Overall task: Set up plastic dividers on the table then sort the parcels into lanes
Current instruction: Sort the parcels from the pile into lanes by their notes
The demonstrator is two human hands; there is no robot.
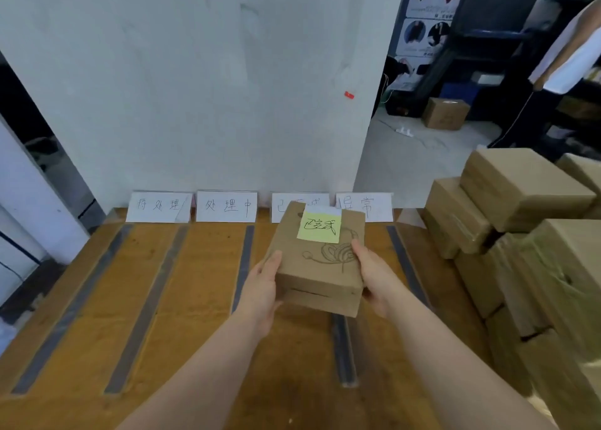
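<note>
Head view: the desk runs from the near edge of the frame to a white wall at the far side. Five dark dividers lie flat on it, running near to far: one at far left, a second, a third, a fourth and a fifth at right. The lanes between them are bare wood, with open room in each. At the far edge four white signs stand against the wall: first, second, third, fourth. To the right a stack of boxes crowds the desk's right edge.

Both forearms reach in from the near edge. The left hand grips the left side of a box, thumb on top; the right hand clamps the right side, thumb on the top face. The box is held above the desk, over the lane between the third and fourth dividers, in front of the third sign. A yellow note with handwriting sticks to its top.

The box hides most of the third sign and the far part of the fourth divider. Fingers under the box are out of sight. A person at far right is cut off by the frame.
</note>
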